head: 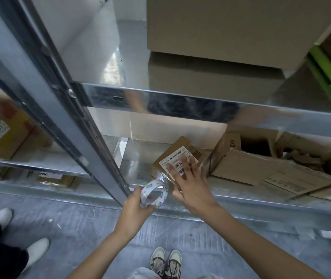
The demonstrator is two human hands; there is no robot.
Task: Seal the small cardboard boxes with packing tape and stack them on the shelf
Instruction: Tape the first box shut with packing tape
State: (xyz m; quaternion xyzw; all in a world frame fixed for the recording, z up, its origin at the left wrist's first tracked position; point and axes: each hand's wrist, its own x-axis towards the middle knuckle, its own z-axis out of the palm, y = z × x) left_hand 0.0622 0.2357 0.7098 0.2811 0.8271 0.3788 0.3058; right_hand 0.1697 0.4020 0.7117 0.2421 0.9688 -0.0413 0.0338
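Sealing step — L hand [133, 207] grips tape roll [154, 193]; R hand [188, 183] flat, fingers spread, on small box [172, 158]. Next: run tape over seam — prob.

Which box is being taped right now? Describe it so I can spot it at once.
Look at the lower metal shelf, just right of the upright post. The small cardboard box sits near the front edge, under the right hand, with the tape roll beside it. Unlike the torn open boxes to its right, it is closed and carries a white barcode label.
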